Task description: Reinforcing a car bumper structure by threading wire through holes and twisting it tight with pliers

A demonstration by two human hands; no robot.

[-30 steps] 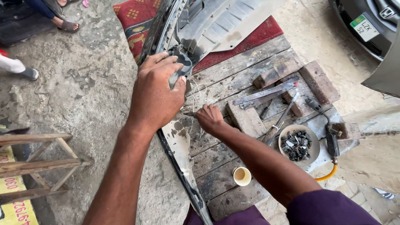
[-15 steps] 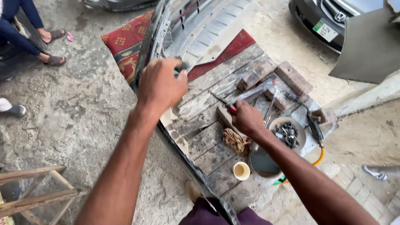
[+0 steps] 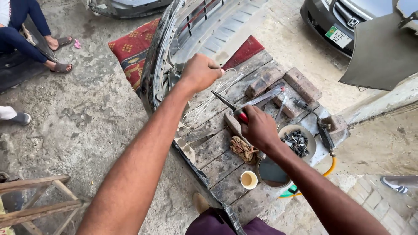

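Your left hand (image 3: 201, 72) is fisted tight around a loop of thin white wire (image 3: 204, 104), held up over the pallet's (image 3: 217, 152) far-left corner right by the bumper (image 3: 183, 39), so the slack hangs down in front of you instead of tangling on the boards. Your right hand (image 3: 259, 128) is closed on the red-handled pliers (image 3: 230, 106), tip aimed up at the wire, probably so you can work it close to the fist. The bumper rests along the pallet's left edge with a red cushion (image 3: 130, 50) under it, likely to spare the paint. Screws sit in a bowl (image 3: 298, 141) near the right edge, with a rag (image 3: 244, 150) and cup (image 3: 249, 179) toward the near edge, all in easy reach.
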